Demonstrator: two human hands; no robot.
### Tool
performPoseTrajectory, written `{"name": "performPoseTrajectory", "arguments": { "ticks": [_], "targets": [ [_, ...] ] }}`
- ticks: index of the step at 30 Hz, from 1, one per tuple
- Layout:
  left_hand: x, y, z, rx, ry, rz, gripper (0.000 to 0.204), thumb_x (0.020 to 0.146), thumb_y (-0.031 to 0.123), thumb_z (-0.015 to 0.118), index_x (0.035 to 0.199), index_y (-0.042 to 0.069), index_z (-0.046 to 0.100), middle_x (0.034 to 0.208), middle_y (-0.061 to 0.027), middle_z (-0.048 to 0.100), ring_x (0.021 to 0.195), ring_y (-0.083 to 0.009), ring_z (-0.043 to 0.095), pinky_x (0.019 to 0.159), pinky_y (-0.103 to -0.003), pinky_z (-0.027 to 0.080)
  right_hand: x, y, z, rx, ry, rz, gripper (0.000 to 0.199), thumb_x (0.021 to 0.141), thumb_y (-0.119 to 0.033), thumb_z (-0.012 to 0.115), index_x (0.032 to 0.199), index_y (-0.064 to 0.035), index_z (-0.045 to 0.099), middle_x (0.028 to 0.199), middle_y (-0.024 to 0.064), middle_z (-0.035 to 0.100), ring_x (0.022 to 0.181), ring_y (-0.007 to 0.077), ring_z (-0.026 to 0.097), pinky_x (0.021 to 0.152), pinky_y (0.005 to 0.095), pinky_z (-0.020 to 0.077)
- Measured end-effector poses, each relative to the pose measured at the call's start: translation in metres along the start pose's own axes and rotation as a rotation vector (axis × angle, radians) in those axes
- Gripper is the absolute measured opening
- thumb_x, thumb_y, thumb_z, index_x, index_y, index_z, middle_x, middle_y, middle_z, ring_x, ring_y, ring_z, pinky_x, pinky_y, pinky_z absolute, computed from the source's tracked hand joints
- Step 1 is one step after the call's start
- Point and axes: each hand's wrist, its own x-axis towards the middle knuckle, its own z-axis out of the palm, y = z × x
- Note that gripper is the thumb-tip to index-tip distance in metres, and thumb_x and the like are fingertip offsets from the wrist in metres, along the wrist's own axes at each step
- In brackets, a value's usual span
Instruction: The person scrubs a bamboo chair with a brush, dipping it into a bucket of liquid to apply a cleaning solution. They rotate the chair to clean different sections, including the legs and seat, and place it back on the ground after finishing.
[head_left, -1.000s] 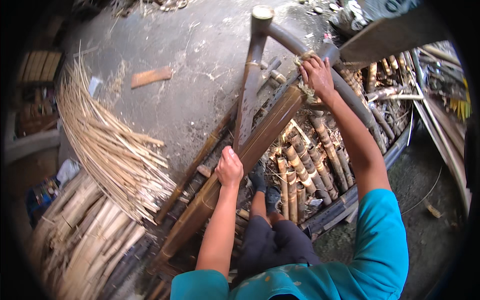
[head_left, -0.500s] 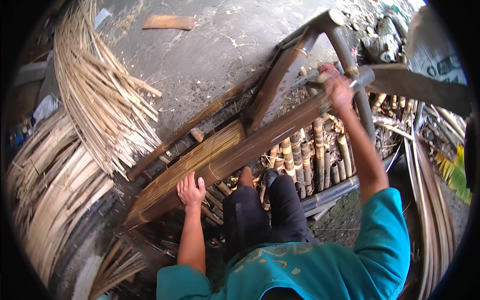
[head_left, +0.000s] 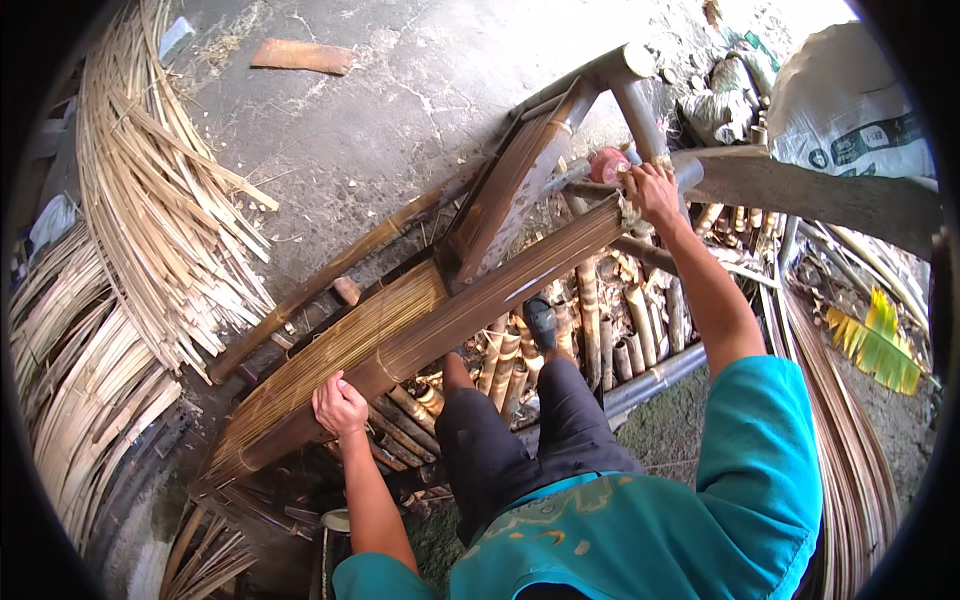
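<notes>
Head view showed my left hand (head_left: 340,405) flat on the low near end of the long bamboo bundle (head_left: 430,335), its axis rising rightward to my right hand (head_left: 652,193) gripping the far end, hands well apart, a white sack (head_left: 845,105) beyond.
</notes>
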Motion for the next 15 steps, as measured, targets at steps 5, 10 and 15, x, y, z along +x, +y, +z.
{"name": "performPoseTrajectory", "arguments": {
  "ticks": [5, 10, 15],
  "targets": [
    [-0.009, -0.003, -0.007, 0.087, -0.065, -0.099, 0.03, 0.093, 0.019, 0.045, 0.096, 0.003, 0.07, 0.094, -0.0175, 0.072, 0.09, -0.0388, 0.066, 0.088, -0.048, 0.048, 0.025, -0.138, 0.012, 0.254, -0.358, -0.322, 0.042, 0.098, -0.039, 0.044, 0.077, -0.0105, 0.067, 0.069, 0.0085, 0.065, 0.06, 0.0235, 0.063, 0.053, 0.037, 0.0482],
    [-0.019, -0.003, 0.002, 0.13, -0.03, -0.162, 0.036, 0.097, 0.026, 0.042, 0.099, 0.002, 0.069, 0.097, -0.0185, 0.071, 0.096, -0.0379, 0.064, 0.094, -0.048, 0.045, 0.037, -0.053, 0.007, -0.028, -0.466, -0.058, 0.043, 0.098, -0.046, 0.046, 0.083, -0.0109, 0.067, 0.078, 0.0107, 0.064, 0.073, 0.0244, 0.063, 0.066, 0.0438, 0.0515],
    [0.02, 0.124, 0.031, 0.171, 0.141, -0.428, 0.028, 0.097, 0.023, 0.052, 0.112, 0.005, 0.067, 0.105, -0.0155, 0.068, 0.1, -0.0364, 0.059, 0.093, -0.051, 0.042, -0.034, -0.121, -0.016, 0.288, -0.029, -0.194, 0.029, 0.095, -0.042, 0.058, 0.099, -0.0162, 0.069, 0.111, 0.0095, 0.065, 0.113, 0.023, 0.058, 0.107, 0.0476, 0.0409]
  ]
}}
